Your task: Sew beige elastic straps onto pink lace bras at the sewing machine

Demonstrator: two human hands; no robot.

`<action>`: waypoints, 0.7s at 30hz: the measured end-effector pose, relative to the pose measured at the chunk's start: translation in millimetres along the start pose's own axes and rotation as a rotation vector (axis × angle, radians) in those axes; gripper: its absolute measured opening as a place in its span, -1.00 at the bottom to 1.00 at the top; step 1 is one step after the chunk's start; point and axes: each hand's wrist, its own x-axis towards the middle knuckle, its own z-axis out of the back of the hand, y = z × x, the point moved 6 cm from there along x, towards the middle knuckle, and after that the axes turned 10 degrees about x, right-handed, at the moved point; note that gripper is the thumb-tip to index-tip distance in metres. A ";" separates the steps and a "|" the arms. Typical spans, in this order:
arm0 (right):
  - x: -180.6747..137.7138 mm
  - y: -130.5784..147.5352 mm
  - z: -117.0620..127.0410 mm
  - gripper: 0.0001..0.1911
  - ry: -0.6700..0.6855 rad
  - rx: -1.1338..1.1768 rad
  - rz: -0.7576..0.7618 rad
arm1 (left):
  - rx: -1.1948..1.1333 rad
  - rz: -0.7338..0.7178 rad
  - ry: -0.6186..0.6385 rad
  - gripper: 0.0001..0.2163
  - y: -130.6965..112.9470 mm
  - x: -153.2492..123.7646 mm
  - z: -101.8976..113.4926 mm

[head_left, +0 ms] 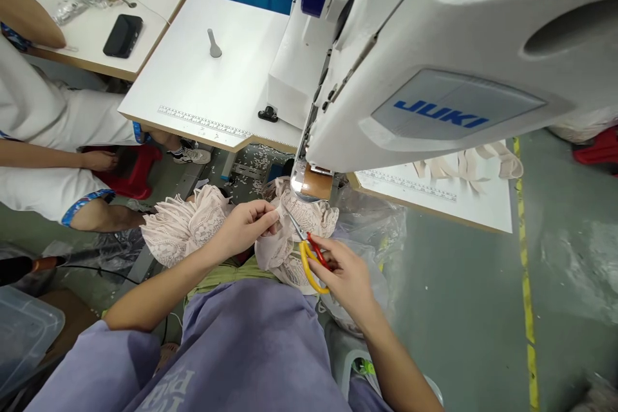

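My left hand (255,224) pinches the edge of a pale pink lace garment (275,251) that lies over my lap. In my right hand (345,270) is a pair of scissors (305,251) with one yellow and one red handle loop. The blades point up and left, their tips beside the cloth near my left fingertips. Whether they touch the cloth I cannot tell. A thick bunch of the same pink lace pieces (186,222) rests to the left of my left forearm. Just above my hands is the sewing machine's rounded metal end (309,183).
A white JUKI sewing machine (434,103) looms at upper right. Its table (193,64) carries a printed ruler and a grey peg. Beige strips (463,167) lie on the right table piece. Another person sits at left near a black phone (123,35). Plastic bags hang below the machine.
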 end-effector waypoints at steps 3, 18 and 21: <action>-4.4 -17.2 28.7 -0.62 -0.052 -0.030 -0.114 | 0.022 -0.047 -0.083 -0.71 1.9 1.2 5.2; 79.4 17.1 123.3 -0.74 -0.392 -0.266 0.246 | 0.557 -0.110 0.115 -0.74 -16.0 21.6 26.7; 42.1 24.9 15.8 -0.70 0.241 -0.072 0.207 | 0.739 -0.355 -0.061 -0.76 -32.1 14.8 7.8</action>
